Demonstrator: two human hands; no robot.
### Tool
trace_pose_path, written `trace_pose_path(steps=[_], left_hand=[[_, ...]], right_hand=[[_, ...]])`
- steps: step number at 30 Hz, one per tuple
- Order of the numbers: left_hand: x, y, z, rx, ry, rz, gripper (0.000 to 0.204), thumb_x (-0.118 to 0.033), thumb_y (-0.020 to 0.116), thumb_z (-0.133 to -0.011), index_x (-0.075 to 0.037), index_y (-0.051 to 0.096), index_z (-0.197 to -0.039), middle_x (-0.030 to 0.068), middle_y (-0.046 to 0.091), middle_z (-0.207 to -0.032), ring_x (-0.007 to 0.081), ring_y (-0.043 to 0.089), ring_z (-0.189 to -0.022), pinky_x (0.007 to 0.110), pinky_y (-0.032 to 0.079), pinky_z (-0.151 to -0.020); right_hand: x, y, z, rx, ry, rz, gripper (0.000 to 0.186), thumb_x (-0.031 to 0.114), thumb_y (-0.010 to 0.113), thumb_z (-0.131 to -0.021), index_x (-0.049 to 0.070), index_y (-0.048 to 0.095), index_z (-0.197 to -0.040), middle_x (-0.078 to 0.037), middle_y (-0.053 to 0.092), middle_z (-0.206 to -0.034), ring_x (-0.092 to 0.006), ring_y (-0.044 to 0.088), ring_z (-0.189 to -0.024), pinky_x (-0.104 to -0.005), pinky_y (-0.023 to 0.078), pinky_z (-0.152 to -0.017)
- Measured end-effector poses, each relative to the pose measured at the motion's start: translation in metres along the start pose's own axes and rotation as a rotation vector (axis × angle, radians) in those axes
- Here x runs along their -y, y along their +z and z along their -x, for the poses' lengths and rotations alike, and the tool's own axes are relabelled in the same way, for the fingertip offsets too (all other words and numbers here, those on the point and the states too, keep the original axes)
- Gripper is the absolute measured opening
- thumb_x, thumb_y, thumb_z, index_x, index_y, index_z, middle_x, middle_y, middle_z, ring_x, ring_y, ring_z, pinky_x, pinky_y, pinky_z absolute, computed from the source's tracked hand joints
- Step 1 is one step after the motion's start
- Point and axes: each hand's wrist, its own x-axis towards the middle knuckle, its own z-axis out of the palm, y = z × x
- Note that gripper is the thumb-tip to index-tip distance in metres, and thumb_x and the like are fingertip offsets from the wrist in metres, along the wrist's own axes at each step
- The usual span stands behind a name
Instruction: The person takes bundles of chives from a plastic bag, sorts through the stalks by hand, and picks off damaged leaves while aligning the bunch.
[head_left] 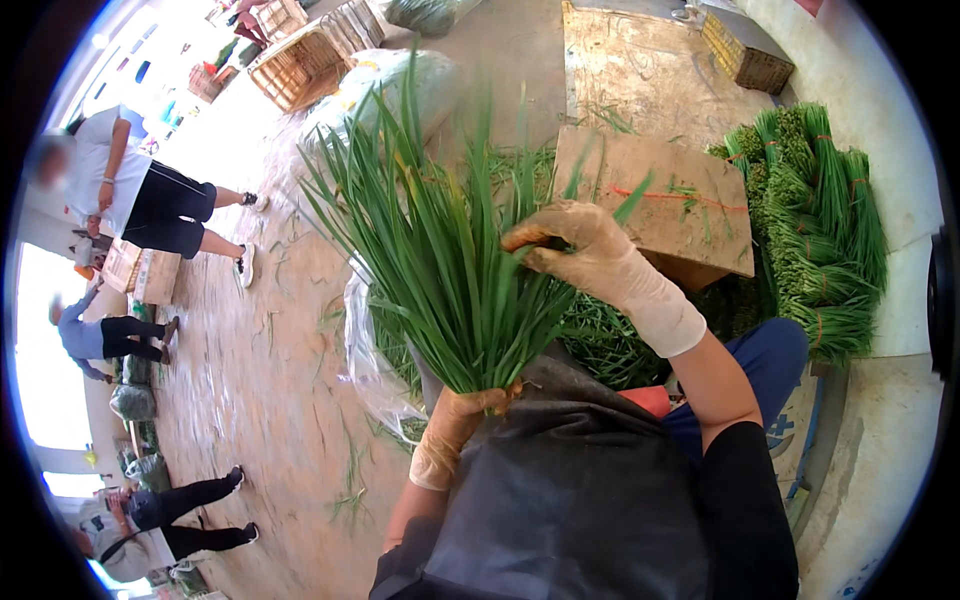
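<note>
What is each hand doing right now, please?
Left hand: closed around the base of a bunch of long green leaves.
Right hand: closed among the bunch's upper leaves.

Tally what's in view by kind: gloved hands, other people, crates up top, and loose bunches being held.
Gloved hands: 2, left hand and right hand
Held bunch of green leaves: 1
Other people: 3
Crates: 3
Total: 9

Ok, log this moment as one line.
left hand: grips chive bunch base | right hand: on leaves | tied bundles: stacked right
</note>
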Motion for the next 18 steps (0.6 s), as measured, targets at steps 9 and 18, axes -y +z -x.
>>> trace_pose_path(steps=[9,18], left_hand=[[0.004,-0.011,0.01,-0.033,0.038,0.178,0.039,-0.003,0.066,-0.067,0.004,0.06,-0.105,0.0122,0.065,-0.088,0.0149,0.056,-0.067,0.025,0.042,-0.059],[0.023,-0.012,0.006,-0.104,0.032,0.082,0.041,0.001,0.068,-0.067,0.004,0.059,-0.107,0.016,0.067,-0.094,0.018,0.055,-0.066,0.027,0.042,-0.057]], right_hand=[[-0.032,-0.012,0.076,-0.11,0.332,-0.247,0.022,-0.005,0.065,-0.078,0.004,0.07,-0.097,-0.006,0.065,-0.079,-0.0127,0.058,-0.074,-0.0264,0.048,-0.069],[-0.029,-0.035,0.09,-0.221,0.25,0.632,0.033,0.007,0.065,-0.081,0.009,0.062,-0.114,-0.01,0.065,-0.106,-0.0255,0.061,-0.089,-0.0394,0.048,-0.076]])
